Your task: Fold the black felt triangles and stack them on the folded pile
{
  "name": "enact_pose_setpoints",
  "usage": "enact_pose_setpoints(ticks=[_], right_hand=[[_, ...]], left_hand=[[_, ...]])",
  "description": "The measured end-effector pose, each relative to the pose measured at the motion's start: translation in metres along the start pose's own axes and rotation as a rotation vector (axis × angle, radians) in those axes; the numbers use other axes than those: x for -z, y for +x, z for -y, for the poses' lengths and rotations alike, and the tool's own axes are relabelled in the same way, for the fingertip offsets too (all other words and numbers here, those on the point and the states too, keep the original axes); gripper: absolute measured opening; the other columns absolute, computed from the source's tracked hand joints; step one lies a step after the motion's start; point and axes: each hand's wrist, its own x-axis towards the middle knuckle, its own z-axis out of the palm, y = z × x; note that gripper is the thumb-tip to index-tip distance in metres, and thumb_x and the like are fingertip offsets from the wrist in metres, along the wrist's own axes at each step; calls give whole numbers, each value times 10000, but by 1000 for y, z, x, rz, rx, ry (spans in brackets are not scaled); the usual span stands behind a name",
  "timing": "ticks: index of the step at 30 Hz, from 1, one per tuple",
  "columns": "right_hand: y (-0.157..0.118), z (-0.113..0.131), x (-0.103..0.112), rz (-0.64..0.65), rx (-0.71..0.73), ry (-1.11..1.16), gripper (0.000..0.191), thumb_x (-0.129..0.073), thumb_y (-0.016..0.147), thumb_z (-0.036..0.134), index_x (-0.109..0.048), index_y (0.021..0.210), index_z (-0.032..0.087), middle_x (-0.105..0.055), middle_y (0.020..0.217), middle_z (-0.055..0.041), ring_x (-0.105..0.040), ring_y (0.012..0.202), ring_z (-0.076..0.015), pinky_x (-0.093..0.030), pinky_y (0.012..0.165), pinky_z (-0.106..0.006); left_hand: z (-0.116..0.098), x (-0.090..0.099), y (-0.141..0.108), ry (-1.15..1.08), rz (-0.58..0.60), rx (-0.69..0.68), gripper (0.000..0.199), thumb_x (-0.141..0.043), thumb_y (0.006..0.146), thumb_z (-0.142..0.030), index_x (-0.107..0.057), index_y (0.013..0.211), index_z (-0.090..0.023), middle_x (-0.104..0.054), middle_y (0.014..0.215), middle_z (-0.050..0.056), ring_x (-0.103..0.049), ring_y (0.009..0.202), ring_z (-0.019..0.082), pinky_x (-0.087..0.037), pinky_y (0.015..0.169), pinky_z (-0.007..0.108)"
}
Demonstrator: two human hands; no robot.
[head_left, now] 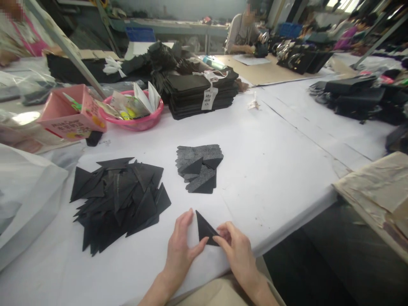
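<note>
A black triangular piece [205, 227] lies on the white table near its front edge. My right hand [236, 244] pinches its right corner between thumb and forefinger. My left hand [183, 240] is spread on the left side, its thumb tip touching the lower edge and its other fingers raised apart. To the left is a loose heap of black triangular pieces [117, 199]. Beyond my hands, a smaller stack of grey-speckled pieces [199, 157] has several black parts showing on it.
At the back left stand a pink box [72, 112] and a pink basket [137, 123] with papers. Behind them is a tagged stack of black material [204, 91]. A white bag [25, 195] lies left. A person [244, 32] sits farther back.
</note>
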Motion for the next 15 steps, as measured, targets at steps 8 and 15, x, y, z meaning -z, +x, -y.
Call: enact_pose_setpoints(ticks=[8,15], right_hand=[[12,23,2,278,-174,487,265,-573,881,422,-666,844,176,-635,761,0,-579,713,-136,-440,637,-221],[17,-3,-25,400,-341,602,307,-651,720,460,-613,801,166,-638,645,-10,-574,521,-113,-378,484,-191]], left_hand=[[-26,16,18,-775,296,637,432,-756,798,-477,-677,1017,-114,-711,946,113,-689,871,250,-562,787,327],[-33,18,25,-790,99,628,459,-783,711,-580,-712,820,-140,-711,792,74,-666,750,253,-536,692,312]])
